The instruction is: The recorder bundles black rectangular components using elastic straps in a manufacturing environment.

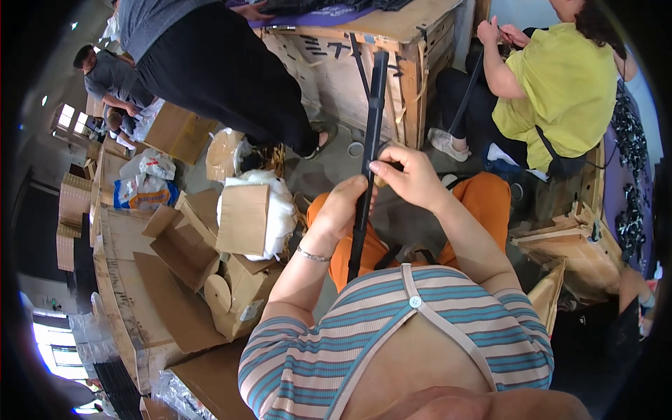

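Wooden benches and loose cardboard crowd the workshop around the seated person, with a grey floor showing between them. Near the middle of the frame is a black pole [372, 140], its long axis close to upright in the picture and leaning slightly, so that the upper end points toward the top of the frame and a little right, while the lower end comes down to the hem of the striped top [413, 308]; whether it rests against the body I cannot tell. Thicker toward the top, the pole overlaps the side of a wooden crate [336, 80] at upper centre. Below the pole's middle, the left hand [341, 204] is closed around it, thumb along the near side and fingertips showing past its right edge. Slightly higher, the right hand [409, 175] comes in from the right, thumb and forefinger brought together at the pole, the other fingers curled and partly hidden. Orange trousers [483, 213] spread to both sides beneath. At left lie an open cardboard box [185, 245] and a white bundle [280, 210] topped with a brown cardboard piece [242, 218]. At upper right, a person in a yellow top [560, 98] sits with a thin dark rod [467, 94].
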`<state>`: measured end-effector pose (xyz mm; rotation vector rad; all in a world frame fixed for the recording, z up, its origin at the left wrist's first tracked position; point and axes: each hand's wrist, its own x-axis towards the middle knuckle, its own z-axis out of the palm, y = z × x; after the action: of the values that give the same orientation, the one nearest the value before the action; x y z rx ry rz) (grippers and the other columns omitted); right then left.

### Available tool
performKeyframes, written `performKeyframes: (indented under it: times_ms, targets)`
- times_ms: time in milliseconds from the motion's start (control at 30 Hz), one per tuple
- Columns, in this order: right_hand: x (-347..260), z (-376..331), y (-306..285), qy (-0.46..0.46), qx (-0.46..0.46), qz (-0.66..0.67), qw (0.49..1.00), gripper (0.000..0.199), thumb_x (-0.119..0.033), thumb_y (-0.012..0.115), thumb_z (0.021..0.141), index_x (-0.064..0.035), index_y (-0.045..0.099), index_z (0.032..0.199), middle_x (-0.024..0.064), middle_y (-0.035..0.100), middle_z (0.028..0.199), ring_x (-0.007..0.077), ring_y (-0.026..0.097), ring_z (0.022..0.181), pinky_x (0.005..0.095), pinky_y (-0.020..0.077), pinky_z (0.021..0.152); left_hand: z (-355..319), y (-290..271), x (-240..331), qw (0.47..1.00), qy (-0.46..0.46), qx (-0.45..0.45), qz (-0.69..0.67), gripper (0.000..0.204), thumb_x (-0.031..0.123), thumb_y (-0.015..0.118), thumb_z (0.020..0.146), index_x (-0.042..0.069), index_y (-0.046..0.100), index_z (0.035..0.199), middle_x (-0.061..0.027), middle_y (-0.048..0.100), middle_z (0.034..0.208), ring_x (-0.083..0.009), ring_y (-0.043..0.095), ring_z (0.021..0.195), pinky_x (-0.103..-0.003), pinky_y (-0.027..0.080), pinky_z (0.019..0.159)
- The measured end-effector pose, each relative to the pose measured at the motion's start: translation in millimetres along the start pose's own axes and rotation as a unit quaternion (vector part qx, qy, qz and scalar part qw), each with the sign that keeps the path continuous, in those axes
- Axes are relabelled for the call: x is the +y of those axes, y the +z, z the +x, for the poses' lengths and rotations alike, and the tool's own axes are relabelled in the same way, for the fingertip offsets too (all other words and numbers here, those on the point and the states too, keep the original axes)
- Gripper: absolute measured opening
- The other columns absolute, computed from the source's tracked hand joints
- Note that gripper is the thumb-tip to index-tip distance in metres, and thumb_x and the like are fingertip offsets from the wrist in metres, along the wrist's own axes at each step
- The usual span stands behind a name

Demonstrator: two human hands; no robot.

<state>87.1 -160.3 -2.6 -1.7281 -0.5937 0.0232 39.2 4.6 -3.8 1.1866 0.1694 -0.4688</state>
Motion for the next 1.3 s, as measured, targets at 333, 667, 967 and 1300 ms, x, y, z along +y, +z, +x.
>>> performKeyframes:
  times_ms: [333, 667, 967, 1300]
  targets:
    - [-30.2, -11.2, -16.6, -0.045, 0.019, 0.038, 0.998, 0.018, -0.012, 0.061, 0.084, 0.0015, 0.056, 0.073, 0.0032, 0.056, 0.063, 0.0054, 0.046, 0.056, 0.0216, 0.0369, 0.048, -19.9, 4.5, 18.5, 0.989, 0.096, -0.082, -0.076, 0.018, 0.021, 0.056, 0.088, 0.004, 0.048, 0.088, 0.0008, 0.044, 0.064, -0.0073, 0.04, 0.052, -0.02, 0.03, 0.047]
    - [-31.5, -12.1, -14.0, -0.062, 0.029, 0.031, 0.997, 0.018, -0.015, 0.063, 0.082, 0.0007, 0.057, 0.073, 0.0048, 0.054, 0.062, 0.01, 0.049, 0.058, 0.0245, 0.0388, 0.054, -28.6, 5.2, 21.3, 0.98, 0.071, -0.149, -0.111, 0.027, 0.026, 0.048, 0.091, 0.0, 0.054, 0.09, -0.0032, 0.048, 0.065, -0.0118, 0.043, 0.057, -0.022, 0.035, 0.052]
    - [-31.1, -12.8, -11.4, -0.066, 0.056, 0.02, 0.996, 0.017, -0.013, 0.063, 0.082, 0.0005, 0.058, 0.073, 0.0052, 0.055, 0.06, 0.0094, 0.049, 0.055, 0.0246, 0.0383, 0.05, -24.7, 11.5, 18.5, 0.991, 0.132, -0.024, -0.005, 0.027, 0.022, 0.047, 0.092, -0.002, 0.057, 0.097, -0.0011, 0.05, 0.068, -0.0092, 0.044, 0.061, -0.021, 0.036, 0.057]
    - [-35.6, -18.3, -15.1, -0.015, 0.052, 0.01, 0.998, 0.018, -0.012, 0.062, 0.083, 0.0002, 0.055, 0.071, 0.0016, 0.051, 0.062, 0.0067, 0.044, 0.058, 0.0223, 0.0349, 0.053, -18.4, 6.9, 12.6, 0.951, 0.255, 0.121, 0.128, 0.018, 0.017, 0.052, 0.09, 0.0, 0.056, 0.092, -0.0008, 0.053, 0.068, -0.0069, 0.046, 0.056, -0.019, 0.038, 0.052]
